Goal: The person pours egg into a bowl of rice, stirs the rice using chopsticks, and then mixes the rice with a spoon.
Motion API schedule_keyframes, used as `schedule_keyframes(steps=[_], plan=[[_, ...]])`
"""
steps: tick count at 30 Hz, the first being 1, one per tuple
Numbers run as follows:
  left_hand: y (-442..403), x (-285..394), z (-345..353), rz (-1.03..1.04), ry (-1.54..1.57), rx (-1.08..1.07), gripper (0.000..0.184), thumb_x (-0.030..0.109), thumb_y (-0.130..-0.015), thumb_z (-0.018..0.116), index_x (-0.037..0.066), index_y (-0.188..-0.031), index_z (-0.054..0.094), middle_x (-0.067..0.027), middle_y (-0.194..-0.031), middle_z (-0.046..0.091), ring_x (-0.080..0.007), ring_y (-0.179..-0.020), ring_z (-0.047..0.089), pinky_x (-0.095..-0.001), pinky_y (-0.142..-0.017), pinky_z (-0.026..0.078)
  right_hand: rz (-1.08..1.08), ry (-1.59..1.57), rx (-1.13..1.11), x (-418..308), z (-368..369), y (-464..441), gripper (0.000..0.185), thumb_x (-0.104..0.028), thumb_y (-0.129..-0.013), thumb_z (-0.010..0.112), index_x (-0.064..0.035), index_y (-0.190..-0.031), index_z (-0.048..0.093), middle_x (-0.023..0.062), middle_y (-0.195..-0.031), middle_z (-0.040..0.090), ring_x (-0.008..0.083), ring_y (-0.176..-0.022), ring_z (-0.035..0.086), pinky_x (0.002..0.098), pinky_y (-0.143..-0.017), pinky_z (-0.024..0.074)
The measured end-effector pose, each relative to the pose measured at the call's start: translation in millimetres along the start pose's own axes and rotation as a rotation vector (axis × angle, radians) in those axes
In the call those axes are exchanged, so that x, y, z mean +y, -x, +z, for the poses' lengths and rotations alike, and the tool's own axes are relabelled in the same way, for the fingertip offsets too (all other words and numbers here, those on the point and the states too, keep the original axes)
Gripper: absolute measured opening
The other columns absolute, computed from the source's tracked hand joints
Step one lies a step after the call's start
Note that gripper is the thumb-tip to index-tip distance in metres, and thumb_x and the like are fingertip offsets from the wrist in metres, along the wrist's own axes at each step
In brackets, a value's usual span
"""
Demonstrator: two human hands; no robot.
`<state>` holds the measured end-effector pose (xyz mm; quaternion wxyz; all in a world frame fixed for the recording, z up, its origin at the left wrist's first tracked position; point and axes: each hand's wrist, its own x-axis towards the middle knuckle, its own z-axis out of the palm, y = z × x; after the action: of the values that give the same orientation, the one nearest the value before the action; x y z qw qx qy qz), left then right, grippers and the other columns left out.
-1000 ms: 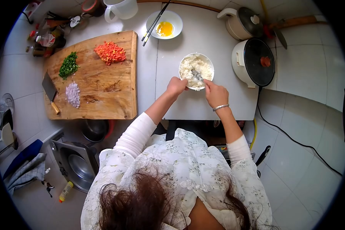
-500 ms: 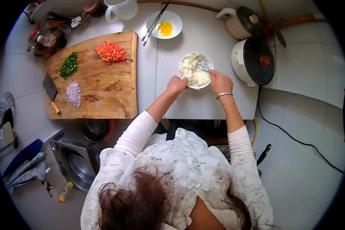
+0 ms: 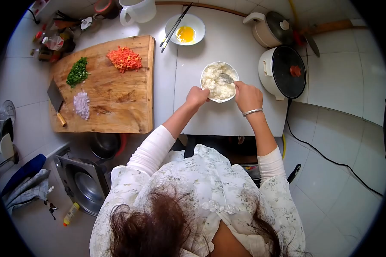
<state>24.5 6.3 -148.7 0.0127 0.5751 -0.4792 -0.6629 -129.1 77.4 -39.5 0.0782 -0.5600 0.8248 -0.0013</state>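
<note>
A white bowl point(image 3: 203, 90) full of cooked rice point(image 3: 213, 79) stands on the light counter in front of me. My left hand point(image 3: 197, 97) is closed on the bowl's lower left rim, thumb over the edge. My right hand point(image 3: 248, 97) grips a metal spoon point(image 3: 226, 78), its handle mostly hidden by the fingers and its bowl end in the rice. Behind the rice, a pale bowl point(image 3: 200, 37) holds raw egg point(image 3: 185, 34), and a pair of dark chopsticks point(image 3: 174, 28) rests across its left side.
At left lies a wooden cutting board point(image 3: 120, 113) with chopped red pieces point(image 3: 124, 59), chopped greens point(image 3: 77, 72), diced pale-purple onion point(image 3: 81, 104) and a cleaver point(image 3: 55, 96). A lidded white cooker point(image 3: 269, 70) and a lidded pot point(image 3: 263, 34) stand right. A sink point(image 3: 86, 186) lies lower left.
The right hand and spoon have shifted slightly, and the spoon now lies at a different angle in the rice. My left hand keeps hold of the bowl.
</note>
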Motion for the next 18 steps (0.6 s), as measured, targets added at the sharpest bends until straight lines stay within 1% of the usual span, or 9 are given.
schedule_keyframes(steps=[2, 3, 5, 6, 9, 10, 14, 17, 18], plan=[[0, 3, -1, -0.047, 0.011, -0.041, 0.030, 0.023, -0.077, 0.054, -0.006, -0.076, 0.062, -0.0140, -0.071, 0.065, -0.0184, -0.066, 0.055, -0.0339, -0.070, 0.045, -0.002, 0.044, -0.087, 2, 21, -1, 0.019, -0.021, -0.085, 0.052, -0.0171, -0.095, 0.068, 0.0149, -0.069, 0.064, 0.0333, -0.064, 0.062, 0.0433, -0.060, 0.0498], [1, 3, -1, -0.036, 0.010, -0.044, 0.030, 0.023, -0.077, 0.055, -0.006, -0.076, 0.062, -0.0139, -0.071, 0.064, -0.0181, -0.066, 0.054, -0.0338, -0.069, 0.045, -0.003, 0.064, -0.126, 1, 26, -2, 0.019, -0.022, -0.085, 0.053, -0.0183, -0.097, 0.068, 0.0142, -0.071, 0.064, 0.0331, -0.065, 0.062, 0.0434, -0.061, 0.0492], [4, 5, -3, -0.010, 0.012, -0.040, 0.030, 0.023, -0.077, 0.055, -0.006, -0.076, 0.062, -0.0137, -0.070, 0.064, -0.0175, -0.064, 0.053, -0.0336, -0.067, 0.045, -0.011, 0.054, -0.112, 4, 28, -4, 0.019, -0.022, -0.085, 0.054, -0.0186, -0.097, 0.068, 0.0138, -0.071, 0.064, 0.0327, -0.065, 0.062, 0.0432, -0.060, 0.0491], [1, 2, -3, 0.000, 0.013, -0.017, 0.030, 0.024, -0.076, 0.055, -0.005, -0.074, 0.063, -0.0138, -0.069, 0.064, -0.0189, -0.064, 0.056, -0.0334, -0.065, 0.046, -0.016, 0.047, -0.107, 4, 29, -4, 0.019, -0.022, -0.085, 0.054, -0.0187, -0.097, 0.068, 0.0136, -0.070, 0.064, 0.0325, -0.065, 0.062, 0.0431, -0.060, 0.0491], [-6, -3, 1, 0.006, 0.015, 0.023, 0.031, 0.025, -0.074, 0.055, -0.004, -0.070, 0.065, -0.0138, -0.067, 0.065, -0.0216, -0.062, 0.061, -0.0332, -0.061, 0.047, 0.071, -0.074, -0.034, 1, -10, 6, 0.019, -0.023, -0.085, 0.054, -0.0187, -0.097, 0.068, 0.0130, -0.071, 0.064, 0.0322, -0.065, 0.062, 0.0427, -0.061, 0.0492], [-5, -2, 1, -0.006, 0.011, 0.020, 0.031, 0.025, -0.074, 0.055, -0.005, -0.070, 0.064, -0.0138, -0.067, 0.065, -0.0215, -0.062, 0.061, -0.0333, -0.061, 0.047, 0.035, -0.131, 0.013, 4, -11, 8, 0.020, -0.025, -0.086, 0.053, -0.0166, -0.096, 0.069, 0.0147, -0.066, 0.063, 0.0334, -0.062, 0.063, 0.0413, -0.060, 0.0507], [-4, -2, 0, -0.029, -0.004, -0.001, 0.032, 0.025, -0.074, 0.055, -0.005, -0.071, 0.064, -0.0140, -0.069, 0.065, -0.0218, -0.063, 0.061, -0.0334, -0.061, 0.047, 0.072, -0.125, -0.037, 8, 25, 8, 0.018, -0.024, -0.085, 0.056, -0.0169, -0.095, 0.069, 0.0130, -0.069, 0.065, 0.0331, -0.066, 0.063, 0.0417, -0.063, 0.0508], [-9, -8, 2, 0.022, 0.018, 0.015, 0.031, 0.024, -0.074, 0.055, -0.006, -0.073, 0.065, -0.0140, -0.069, 0.066, -0.0217, -0.063, 0.062, -0.0334, -0.061, 0.047, 0.108, -0.193, -0.034, 10, 17, 5, 0.018, -0.024, -0.084, 0.057, -0.0180, -0.095, 0.069, 0.0117, -0.072, 0.066, 0.0332, -0.067, 0.063, 0.0416, -0.064, 0.0509], [-6, -7, 0, 0.018, 0.014, 0.018, 0.031, 0.024, -0.073, 0.056, -0.006, -0.073, 0.065, -0.0138, -0.069, 0.066, -0.0215, -0.063, 0.062, -0.0331, -0.061, 0.047, 0.120, -0.225, -0.035, 7, 0, 5, 0.018, -0.024, -0.084, 0.057, -0.0182, -0.095, 0.069, 0.0114, -0.073, 0.066, 0.0332, -0.067, 0.063, 0.0414, -0.064, 0.0511]])
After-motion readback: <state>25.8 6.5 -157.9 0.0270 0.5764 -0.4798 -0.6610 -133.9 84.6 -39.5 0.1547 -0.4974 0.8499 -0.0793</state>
